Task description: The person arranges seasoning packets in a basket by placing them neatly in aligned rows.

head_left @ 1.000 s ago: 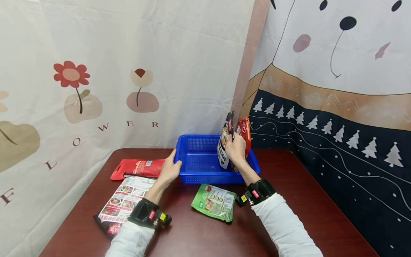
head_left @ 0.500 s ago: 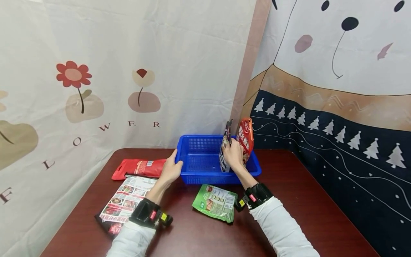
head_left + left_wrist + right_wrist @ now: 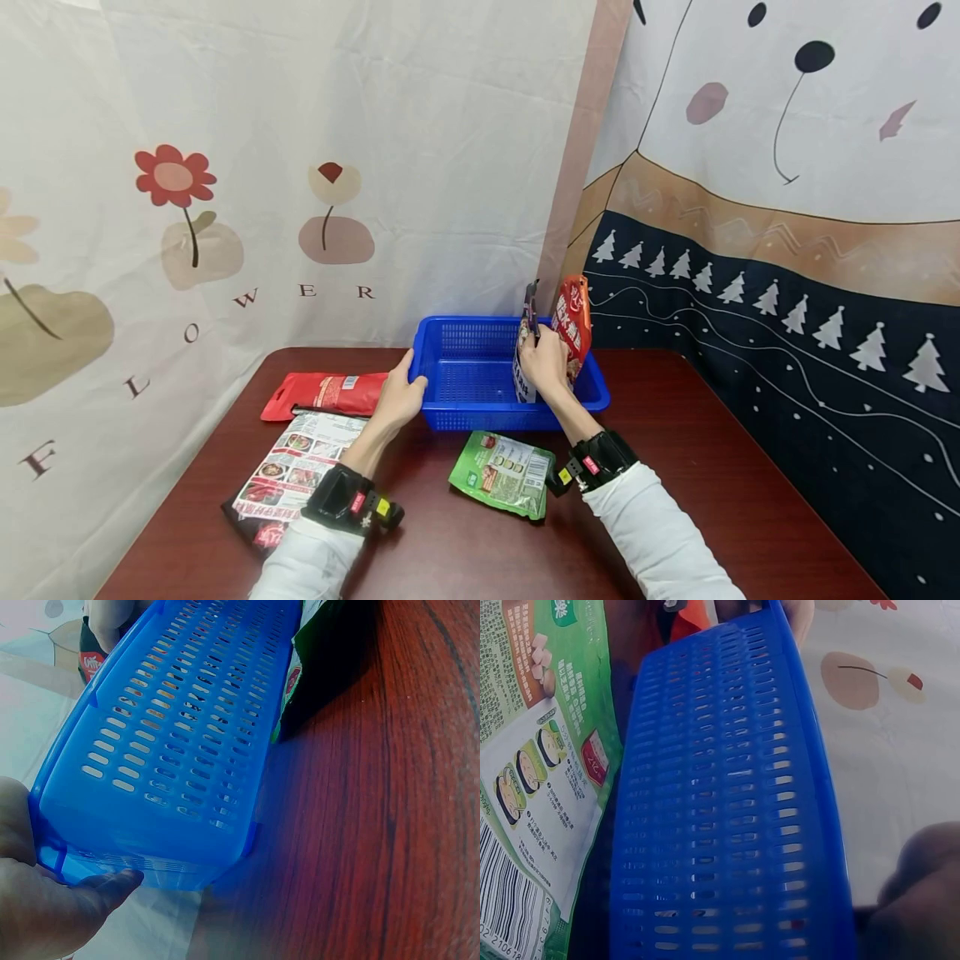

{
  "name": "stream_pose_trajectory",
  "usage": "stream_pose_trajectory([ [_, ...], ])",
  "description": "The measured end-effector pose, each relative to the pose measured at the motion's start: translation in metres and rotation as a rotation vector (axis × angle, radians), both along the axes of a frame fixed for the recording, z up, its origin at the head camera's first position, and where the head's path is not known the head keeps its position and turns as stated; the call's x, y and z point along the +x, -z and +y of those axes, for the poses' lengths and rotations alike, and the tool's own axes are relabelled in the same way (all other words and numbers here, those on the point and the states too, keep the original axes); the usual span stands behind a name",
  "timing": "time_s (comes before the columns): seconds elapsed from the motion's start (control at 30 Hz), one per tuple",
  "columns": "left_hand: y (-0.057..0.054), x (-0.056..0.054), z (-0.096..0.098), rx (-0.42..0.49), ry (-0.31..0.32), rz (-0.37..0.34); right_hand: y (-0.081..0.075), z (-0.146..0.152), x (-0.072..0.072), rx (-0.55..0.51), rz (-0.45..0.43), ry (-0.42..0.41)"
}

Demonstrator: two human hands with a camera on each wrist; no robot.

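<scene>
Right hand (image 3: 546, 360) in right part of basket (image 3: 487, 418): curled fingers pinching dark packet (image 3: 527, 321), which stands upright just left of them; fingertips themselves hidden. Orange packet (image 3: 574, 321) upright just right of same hand, inside basket. Left hand (image 3: 399, 396) at basket's left end, thumb and fingers pinching rim. On table (image 3: 465, 558): green packet (image 3: 501, 473) flat, near side of basket; red packet (image 3: 322, 393) left of left hand; printed packet (image 3: 296, 467) nearer, partly hidden by left forearm.

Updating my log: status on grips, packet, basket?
Left grip on blue basket, left end. Right grip holds dark packet upright inside. Orange packet close beside; no clear obstruction seen.
</scene>
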State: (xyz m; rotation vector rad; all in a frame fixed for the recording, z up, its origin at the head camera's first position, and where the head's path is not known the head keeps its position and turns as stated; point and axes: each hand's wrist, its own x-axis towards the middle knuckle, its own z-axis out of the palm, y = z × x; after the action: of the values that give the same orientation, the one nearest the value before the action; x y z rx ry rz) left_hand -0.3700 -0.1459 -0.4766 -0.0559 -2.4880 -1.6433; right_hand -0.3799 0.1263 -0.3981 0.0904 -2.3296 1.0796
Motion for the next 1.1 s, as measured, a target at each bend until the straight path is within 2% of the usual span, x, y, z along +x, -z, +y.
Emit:
stream_pose_trajectory([
  [0.1,0.010,-0.008,-0.002,-0.001,-0.006,0.007,0.000,0.001,0.000,-0.019,-0.013,0.007],
  [0.23,0.018,-0.015,-0.004,0.013,-0.005,0.014,0.000,0.003,0.000,-0.067,-0.054,0.013],
  [0.4,0.031,-0.033,-0.011,0.031,0.024,-0.023,-0.005,0.004,0.006,-0.133,-0.151,0.005],
  [0.43,0.030,-0.033,-0.010,0.031,0.025,-0.026,-0.005,0.004,0.007,-0.141,-0.165,0.001],
  [0.53,0.018,-0.018,-0.007,0.011,0.020,0.009,-0.007,0.006,0.008,-0.154,-0.195,-0.008],
  [0.63,-0.002,0.003,0.001,0.009,0.012,0.019,-0.008,0.007,0.008,-0.166,-0.196,-0.028],
  [0.67,-0.004,0.006,0.001,0.002,0.012,0.024,-0.008,0.007,0.008,-0.174,-0.196,-0.038],
  [0.77,-0.002,0.003,0.001,-0.009,0.003,0.010,-0.008,0.009,0.008,-0.202,-0.207,-0.075],
  [0.87,0.008,-0.006,-0.002,-0.028,-0.010,0.027,-0.010,0.010,0.007,-0.216,-0.219,-0.103],
  [0.97,0.017,-0.014,-0.004,-0.021,-0.007,0.025,-0.012,0.011,0.008,-0.223,-0.223,-0.119],
  [1.1,0.020,-0.017,-0.005,0.013,-0.005,0.015,-0.019,0.012,0.010,-0.226,-0.210,-0.127],
])
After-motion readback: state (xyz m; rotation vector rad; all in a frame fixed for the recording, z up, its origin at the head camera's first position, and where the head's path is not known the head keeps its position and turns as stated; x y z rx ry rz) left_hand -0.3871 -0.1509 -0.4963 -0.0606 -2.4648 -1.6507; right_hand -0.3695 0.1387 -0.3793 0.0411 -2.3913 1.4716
